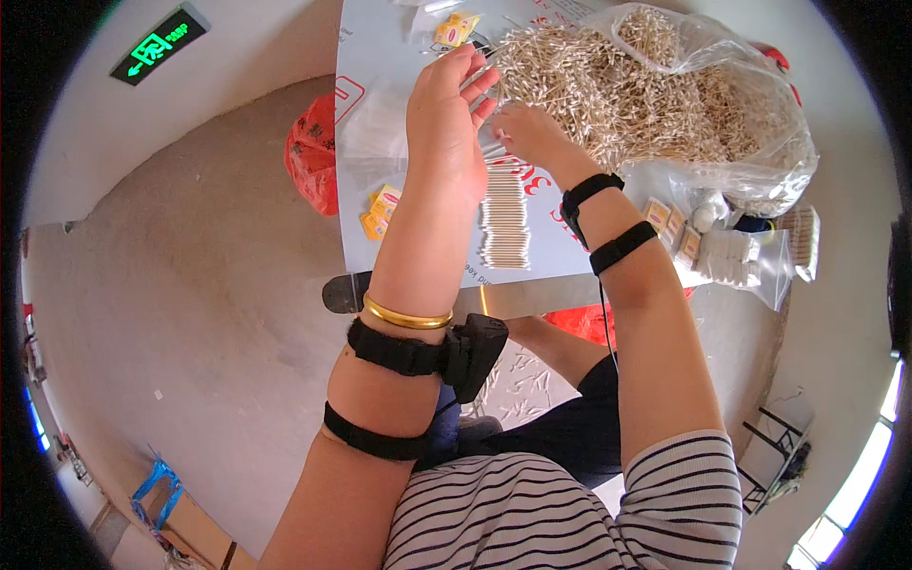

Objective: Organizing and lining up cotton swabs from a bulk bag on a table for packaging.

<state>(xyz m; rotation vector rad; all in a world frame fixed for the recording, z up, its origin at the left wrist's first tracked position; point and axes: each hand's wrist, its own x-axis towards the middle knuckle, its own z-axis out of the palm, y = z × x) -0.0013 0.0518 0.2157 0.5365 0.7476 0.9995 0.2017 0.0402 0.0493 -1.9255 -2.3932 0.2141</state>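
My left hand [446,119] is held over the table with its fingers apart and slightly bent, the palm edge by the top of a row of cotton swabs [505,218]. The swabs lie side by side in a neat column running toward the near table edge. My right hand [532,133] reaches to the left rim of a big heap of loose cotton swabs [608,95]. Its fingers are curled together and point toward my left hand. What lies between those fingertips is too small to make out.
The heap spills from a clear plastic bag [788,157]. Small yellow boxes [380,211] lie left of the row, and another yellow packet [456,28] is at the back. Packed swabs in a clear bag [736,258] sit at the right edge. A red bag [312,157] hangs left.
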